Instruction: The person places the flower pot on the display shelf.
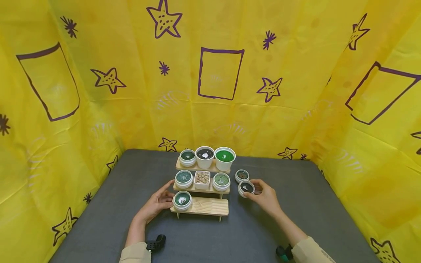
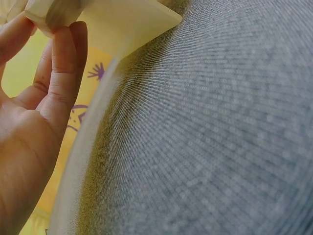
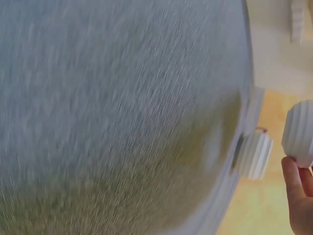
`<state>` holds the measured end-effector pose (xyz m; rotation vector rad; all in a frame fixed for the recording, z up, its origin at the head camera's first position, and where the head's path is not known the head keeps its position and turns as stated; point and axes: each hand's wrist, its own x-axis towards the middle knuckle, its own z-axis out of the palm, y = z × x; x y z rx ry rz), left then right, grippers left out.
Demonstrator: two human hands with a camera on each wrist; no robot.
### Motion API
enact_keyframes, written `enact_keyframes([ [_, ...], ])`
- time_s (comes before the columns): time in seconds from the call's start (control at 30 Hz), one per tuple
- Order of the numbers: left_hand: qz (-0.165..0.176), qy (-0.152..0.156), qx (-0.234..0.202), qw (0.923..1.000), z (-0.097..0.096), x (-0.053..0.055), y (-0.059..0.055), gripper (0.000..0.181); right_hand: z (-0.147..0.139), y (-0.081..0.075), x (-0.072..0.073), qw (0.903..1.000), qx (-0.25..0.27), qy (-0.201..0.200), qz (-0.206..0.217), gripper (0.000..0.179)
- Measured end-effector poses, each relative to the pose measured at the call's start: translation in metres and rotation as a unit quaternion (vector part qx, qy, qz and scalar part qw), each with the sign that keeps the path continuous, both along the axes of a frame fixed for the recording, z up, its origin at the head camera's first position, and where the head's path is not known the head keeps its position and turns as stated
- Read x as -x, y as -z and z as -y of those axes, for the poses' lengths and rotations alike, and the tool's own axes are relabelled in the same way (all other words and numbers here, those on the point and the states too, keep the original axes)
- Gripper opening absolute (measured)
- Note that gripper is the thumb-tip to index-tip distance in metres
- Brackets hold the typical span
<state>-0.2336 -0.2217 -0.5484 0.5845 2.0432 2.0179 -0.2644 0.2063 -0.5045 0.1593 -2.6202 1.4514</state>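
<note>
A three-tier wooden stand (image 1: pixel 210 207) carries several small white pots with green or dark fillings. My left hand (image 1: pixel 160 200) is at the stand's left side, thumb near the lowest step and a finger reaching the middle one. In the left wrist view, its fingertips grip the wooden end piece (image 2: pixel 56 17). My right hand (image 1: pixel 264 197) pinches a white ribbed pot (image 3: pixel 299 133) with a dark filling, right of the stand. This pot hangs off the table in the right wrist view. Just behind it stands another ribbed pot (image 3: pixel 255 155) with a brownish filling.
On the lowest step, a green-filled pot (image 1: pixel 182 200) sits at the left end. A square cup of pebble-like bits (image 1: pixel 202 179) stands mid-step between two round pots. Taller cups (image 1: pixel 225 157) are on the top step. Yellow drapes (image 1: pixel 217 124) surround the grey table (image 1: pixel 138 171).
</note>
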Motion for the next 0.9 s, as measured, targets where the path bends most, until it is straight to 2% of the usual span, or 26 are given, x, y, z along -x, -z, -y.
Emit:
enact_keyframes([
  [0.23, 0.012, -0.009, 0.008, 0.9999, -0.001, 0.000, 0.000, 0.084, 0.012, -0.005, -0.014, 0.9997, 0.003, -0.023, 0.002, 0.053],
  [0.63, 0.002, -0.008, 0.004, 1.0000, -0.001, -0.001, -0.001, 0.084, 0.018, -0.011, -0.034, 0.9986, 0.011, -0.051, 0.006, 0.050],
  [0.9, -0.006, -0.001, 0.000, 1.0000, -0.001, 0.000, -0.001, 0.083, 0.027, -0.014, -0.043, 0.9955, 0.022, -0.092, 0.003, 0.049],
])
